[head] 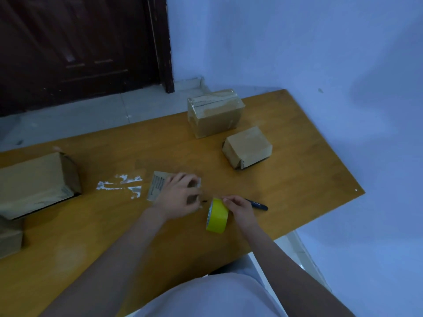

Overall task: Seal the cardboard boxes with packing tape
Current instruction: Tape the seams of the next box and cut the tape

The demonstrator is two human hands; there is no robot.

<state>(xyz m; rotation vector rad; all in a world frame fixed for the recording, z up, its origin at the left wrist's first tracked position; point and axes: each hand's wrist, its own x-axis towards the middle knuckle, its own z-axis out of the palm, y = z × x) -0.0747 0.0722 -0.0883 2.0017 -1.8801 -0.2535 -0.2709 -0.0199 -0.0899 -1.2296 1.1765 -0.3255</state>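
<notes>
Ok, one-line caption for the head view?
Right hand holds yellow tape roll on edge; left hand rests on flat cardboard piece.

Yellow tape roll [217, 215], brown boxes [215, 113], ochre table [297, 175].

I see bare counter [297, 179] open along the right side and across the near left. Two cardboard boxes [215, 113] [248, 147] block the far middle, a larger box [36, 184] stands at left, and a pen [257, 205] lies just right of the yellow tape roll [217, 216].
</notes>
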